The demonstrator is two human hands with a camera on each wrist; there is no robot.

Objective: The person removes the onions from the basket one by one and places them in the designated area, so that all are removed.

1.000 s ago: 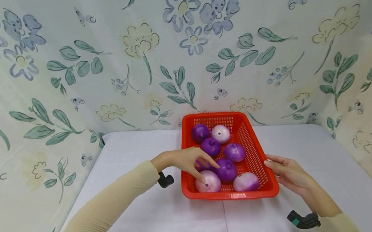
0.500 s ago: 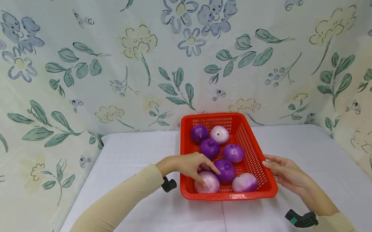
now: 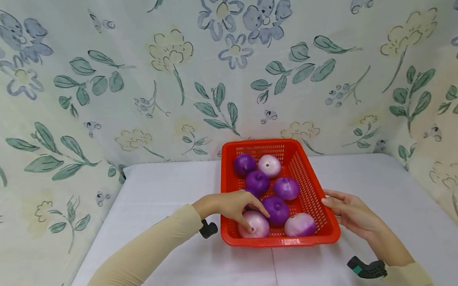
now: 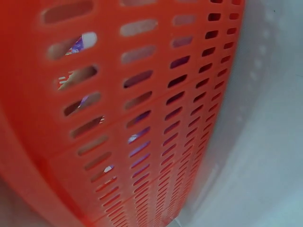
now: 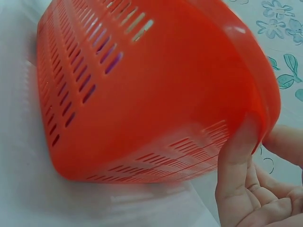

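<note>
Left hand (image 3: 235, 204), lowered, grips basket's (image 3: 281, 241) seven-o'clock pale onion (image 3: 259, 227).
Likely firm, slick: cup its sides; right hand (image 3: 353, 213) pinches four-o'clock rim (image 5: 259, 66).

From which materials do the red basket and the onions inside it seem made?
Red basket: probably moulded plastic, smooth and shiny, given rim highlights and regular slots.
Onions: apparently natural, glossy, with stem ends and uneven purple-white colour; imitations remain possible.
</note>
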